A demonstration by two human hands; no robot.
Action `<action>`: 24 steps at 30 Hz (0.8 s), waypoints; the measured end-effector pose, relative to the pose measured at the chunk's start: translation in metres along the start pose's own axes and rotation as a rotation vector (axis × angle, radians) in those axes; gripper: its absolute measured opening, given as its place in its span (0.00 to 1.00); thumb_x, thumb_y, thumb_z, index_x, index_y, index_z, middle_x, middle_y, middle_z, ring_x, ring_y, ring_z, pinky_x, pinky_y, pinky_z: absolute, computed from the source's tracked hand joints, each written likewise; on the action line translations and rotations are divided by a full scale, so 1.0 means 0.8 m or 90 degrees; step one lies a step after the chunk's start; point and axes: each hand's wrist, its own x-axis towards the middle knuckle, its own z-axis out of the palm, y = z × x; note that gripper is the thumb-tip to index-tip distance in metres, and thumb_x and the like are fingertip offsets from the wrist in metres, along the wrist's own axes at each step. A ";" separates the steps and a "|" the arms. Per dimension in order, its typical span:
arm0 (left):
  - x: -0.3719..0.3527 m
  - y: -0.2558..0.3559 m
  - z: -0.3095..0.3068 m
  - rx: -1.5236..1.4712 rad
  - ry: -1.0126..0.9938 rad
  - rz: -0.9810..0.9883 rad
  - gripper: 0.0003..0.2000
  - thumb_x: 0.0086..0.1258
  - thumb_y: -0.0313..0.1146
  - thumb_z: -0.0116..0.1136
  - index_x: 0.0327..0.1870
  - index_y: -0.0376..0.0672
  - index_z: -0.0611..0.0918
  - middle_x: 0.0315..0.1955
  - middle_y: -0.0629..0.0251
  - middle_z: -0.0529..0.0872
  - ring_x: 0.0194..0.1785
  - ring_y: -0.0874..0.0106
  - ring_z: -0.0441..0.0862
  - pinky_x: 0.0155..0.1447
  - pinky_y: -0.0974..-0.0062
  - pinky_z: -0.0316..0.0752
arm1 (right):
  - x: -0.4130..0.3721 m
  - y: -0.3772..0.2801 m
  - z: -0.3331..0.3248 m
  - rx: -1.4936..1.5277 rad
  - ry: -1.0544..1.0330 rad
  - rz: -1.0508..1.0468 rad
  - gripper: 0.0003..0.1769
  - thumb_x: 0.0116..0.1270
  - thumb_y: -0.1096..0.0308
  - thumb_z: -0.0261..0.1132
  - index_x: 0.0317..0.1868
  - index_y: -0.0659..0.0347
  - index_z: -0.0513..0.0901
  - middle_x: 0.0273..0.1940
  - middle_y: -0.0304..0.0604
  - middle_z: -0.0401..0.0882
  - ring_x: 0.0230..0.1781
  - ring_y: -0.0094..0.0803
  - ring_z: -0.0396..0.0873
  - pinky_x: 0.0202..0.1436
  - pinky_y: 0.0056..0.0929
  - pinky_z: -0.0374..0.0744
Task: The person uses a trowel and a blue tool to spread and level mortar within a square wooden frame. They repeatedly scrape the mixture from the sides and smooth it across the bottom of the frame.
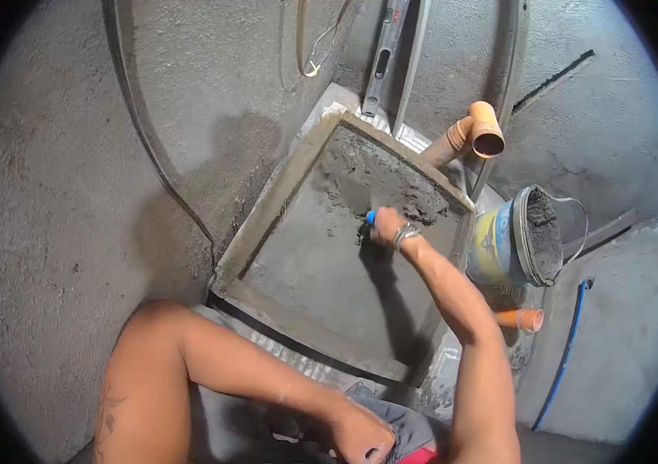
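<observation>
My right hand (389,227) is closed round a blue handle (371,217) over the middle of a square tray-like frame (267,203); the tool's working end is mostly hidden under the hand. Grey wet mortar (352,182) lies rough and lumpy at the frame's far side, while the mortar nearer to me looks smooth. Down at the bottom of the view, by my lap, my left hand (365,435) is curled into a fist, and nothing can be made out in it.
Right of the frame stands a bucket (493,243) with mortar inside. Orange pipes (485,127) rise behind the frame's far edge, and another (528,319) lies below the bucket. A spirit level (383,62) leans on the wall. Cables hang on the left wall.
</observation>
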 end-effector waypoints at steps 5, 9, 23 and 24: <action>0.001 -0.011 0.003 0.011 0.012 0.033 0.16 0.61 0.35 0.58 0.14 0.39 0.76 0.12 0.60 0.75 0.16 0.70 0.68 0.24 0.69 0.62 | -0.024 0.018 -0.049 0.049 0.062 0.039 0.15 0.52 0.65 0.61 0.37 0.67 0.82 0.43 0.64 0.80 0.45 0.57 0.79 0.50 0.47 0.78; 0.006 -0.014 0.006 0.032 0.020 0.044 0.15 0.61 0.34 0.57 0.14 0.39 0.76 0.12 0.59 0.74 0.16 0.70 0.67 0.24 0.68 0.62 | 0.043 0.021 -0.053 0.261 0.117 0.046 0.17 0.52 0.61 0.63 0.36 0.67 0.82 0.39 0.65 0.80 0.42 0.57 0.80 0.47 0.45 0.80; 0.008 -0.048 0.007 0.153 0.009 -0.142 0.12 0.48 0.33 0.51 0.08 0.39 0.75 0.10 0.62 0.78 0.17 0.66 0.74 0.25 0.65 0.67 | -0.004 -0.054 0.047 0.346 -0.008 -0.049 0.14 0.54 0.61 0.61 0.26 0.65 0.84 0.26 0.54 0.83 0.31 0.46 0.84 0.39 0.39 0.80; 0.004 -0.046 -0.007 0.250 -0.025 -0.215 0.10 0.45 0.33 0.56 0.13 0.35 0.76 0.11 0.53 0.75 0.18 0.57 0.71 0.26 0.60 0.66 | -0.005 -0.050 0.045 0.406 -0.021 -0.064 0.15 0.54 0.60 0.60 0.24 0.65 0.83 0.24 0.53 0.82 0.28 0.45 0.83 0.37 0.39 0.80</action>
